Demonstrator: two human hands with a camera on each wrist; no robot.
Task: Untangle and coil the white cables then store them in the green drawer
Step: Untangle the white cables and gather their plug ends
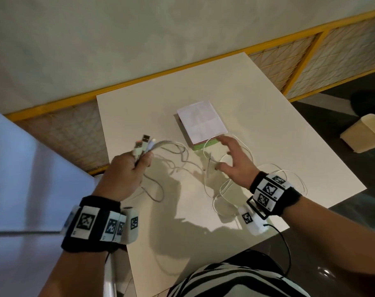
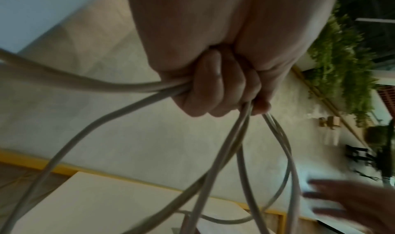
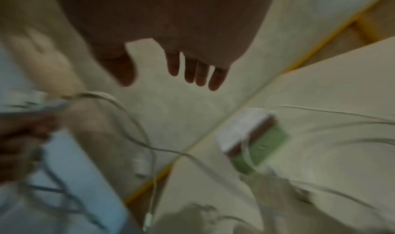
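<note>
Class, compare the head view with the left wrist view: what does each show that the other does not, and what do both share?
Only the head view shows the USB plugs sticking up from the left hand, the green drawer under a white paper, and cables strewn over the table. Only the left wrist view shows the curled fingers from beneath and green plants behind. Both show the white cables gripped and the right hand open with its fingers spread.
</note>
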